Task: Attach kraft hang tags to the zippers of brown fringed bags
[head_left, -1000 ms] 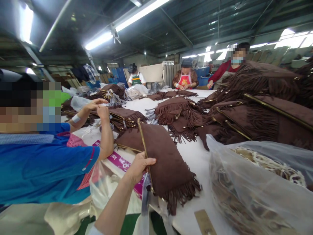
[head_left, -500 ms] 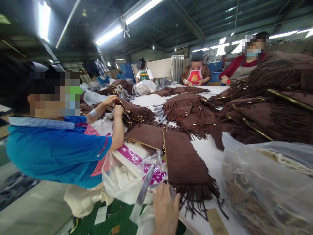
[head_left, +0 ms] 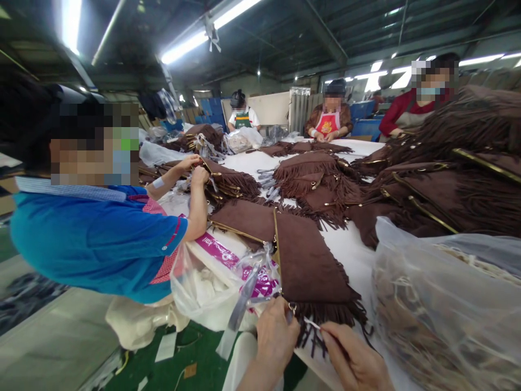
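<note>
Just in front of me lies a dark brown fringed bag, with a gold metal edge along its left side and a small gold ring at its near corner. My left hand is closed at that corner, fingers bent beside the ring; its fingertips are partly hidden. To the right, my right hand pinches a thin white cord between thumb and finger. The cord's free end points toward the ring, over the bag's fringe. A clear plastic-wrapped strap hangs left of the bag.
A co-worker in a blue shirt handles bags close on the left. More brown bags lie beyond mine, with tall piles at the right. A cloudy plastic sack stands near right. Several people work across the table.
My right hand has come into view from below, holding the white cord near the bag's corner. My left hand stays at that corner, its fingers more bent. The view has shifted slightly.
</note>
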A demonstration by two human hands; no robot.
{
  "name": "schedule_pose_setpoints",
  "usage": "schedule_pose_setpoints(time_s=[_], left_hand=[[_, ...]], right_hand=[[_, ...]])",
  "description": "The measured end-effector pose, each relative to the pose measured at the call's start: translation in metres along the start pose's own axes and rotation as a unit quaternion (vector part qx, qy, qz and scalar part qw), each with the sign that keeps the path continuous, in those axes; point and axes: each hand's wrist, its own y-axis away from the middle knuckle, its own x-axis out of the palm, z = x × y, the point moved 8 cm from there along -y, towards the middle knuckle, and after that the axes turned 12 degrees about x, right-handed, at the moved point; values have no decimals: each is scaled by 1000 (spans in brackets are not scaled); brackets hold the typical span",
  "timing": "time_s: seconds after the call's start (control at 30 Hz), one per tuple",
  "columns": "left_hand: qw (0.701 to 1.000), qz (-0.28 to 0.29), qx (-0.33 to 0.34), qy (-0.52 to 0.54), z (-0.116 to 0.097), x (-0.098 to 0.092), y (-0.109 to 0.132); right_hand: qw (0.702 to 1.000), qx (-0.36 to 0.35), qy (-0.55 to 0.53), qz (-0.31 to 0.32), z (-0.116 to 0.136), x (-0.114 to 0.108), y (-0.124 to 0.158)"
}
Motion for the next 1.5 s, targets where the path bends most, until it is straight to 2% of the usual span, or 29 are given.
schedule_pose_setpoints(time_s=[0.1,0.4,0.63,0.93,1.2,1.37,1.5], left_hand=[[999,24,-5,21,3,1,-1],[995,45,50,78,1,-1,-1],[997,44,70,13,-4,-10,-2],[988,65,114,-83,-16,-18,-1],[978,54,162,-121,-19,-12,1],[977,60,165,-119,-21,-14,0],[977,65,167,-120,-23,-15,0]], right_hand=[[999,-19,44,4,5,7,-13],[995,-1,97,26,7,23,-31],[992,8,116,57,12,30,-41],[975,13,193,110,17,36,-49],[953,0,274,132,26,44,-55],[941,-22,309,138,32,49,-55],[936,-11,310,166,32,53,-53]])
